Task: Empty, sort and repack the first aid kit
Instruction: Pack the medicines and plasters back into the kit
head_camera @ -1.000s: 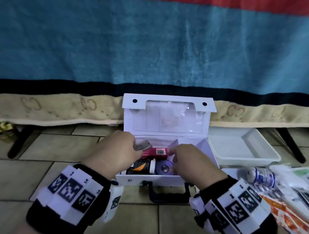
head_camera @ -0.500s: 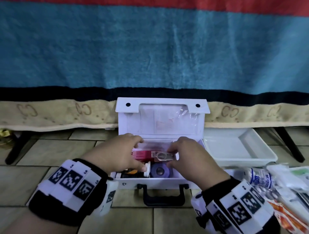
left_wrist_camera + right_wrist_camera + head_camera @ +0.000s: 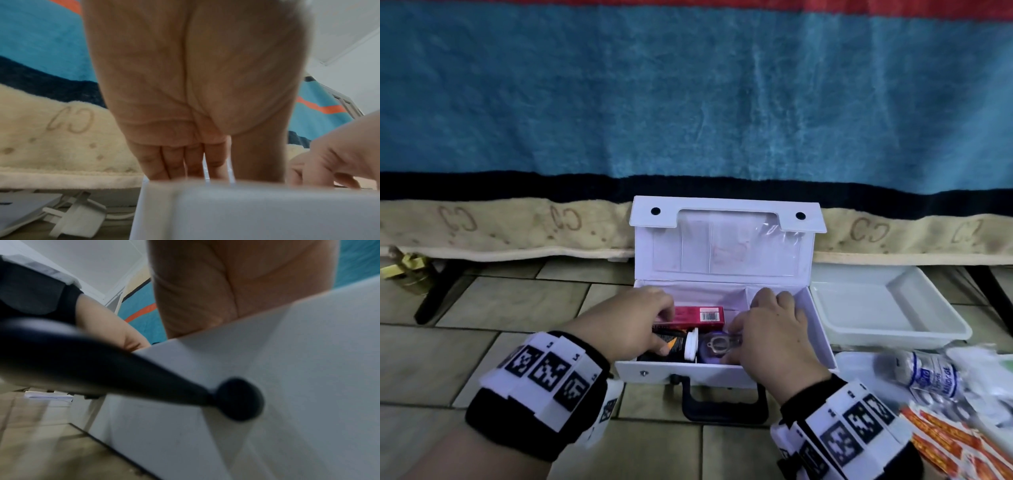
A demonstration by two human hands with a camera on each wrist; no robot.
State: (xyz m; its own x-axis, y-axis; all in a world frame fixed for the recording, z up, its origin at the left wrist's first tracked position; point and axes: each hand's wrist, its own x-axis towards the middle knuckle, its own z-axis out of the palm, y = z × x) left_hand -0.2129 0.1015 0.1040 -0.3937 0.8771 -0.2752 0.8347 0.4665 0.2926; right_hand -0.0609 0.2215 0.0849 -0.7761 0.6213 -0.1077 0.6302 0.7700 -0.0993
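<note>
— Both hands are down inside the open first aid kit (image 3: pixel 726 371) on the floor tiles. What could slip?

— The right hand (image 3: pixel 774 337) pinches a small clear packet (image 3: pixel 717 343) over the purple tape roll (image 3: pixel 707 356). It looks slick; a loose pinch could drop it back among the rest. The left hand (image 3: pixel 630 327) curls over the red box (image 3: pixel 697 314) and the black tube (image 3: pixel 671 344), though I cannot tell whether it grips either.

— And the wrist views?

— Only the head view shows the contents, the white tray (image 3: pixel 887 308) and the unpacked packets (image 3: pixel 945 394). From the left wrist, fingers (image 3: pixel 174 162) vanish behind the kit's wall; the right wrist shows just the black handle (image 3: pixel 123 369).
</note>
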